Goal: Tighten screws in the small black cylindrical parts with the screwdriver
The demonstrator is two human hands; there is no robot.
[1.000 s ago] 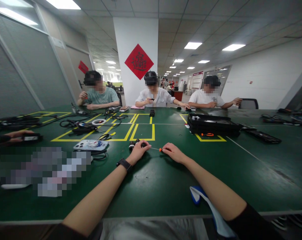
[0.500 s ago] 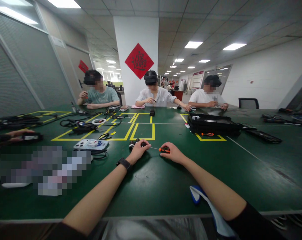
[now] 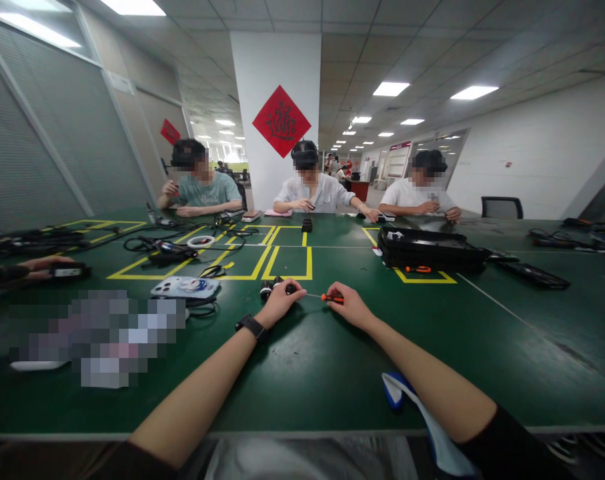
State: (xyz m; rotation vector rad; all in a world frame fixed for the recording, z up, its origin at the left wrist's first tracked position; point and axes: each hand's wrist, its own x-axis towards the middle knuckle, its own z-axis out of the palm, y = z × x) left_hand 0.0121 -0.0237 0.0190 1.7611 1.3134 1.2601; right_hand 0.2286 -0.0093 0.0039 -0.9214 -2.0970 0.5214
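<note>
Screwdriver (image 3: 325, 297), left of the black tray (image 3: 429, 252) and nearer us, looks light and stiff, best pinched by its handle (image 3: 336, 300), where our right hand (image 3: 352, 307) grips; our left hand (image 3: 281, 303) holds a black part (image 3: 266, 289), probably hard, farther left.

Dark elbow-length sleeves (image 3: 507, 440), one wide black wristband (image 3: 251, 327) worn on the left, bare hands (image 3: 281, 303)
</note>
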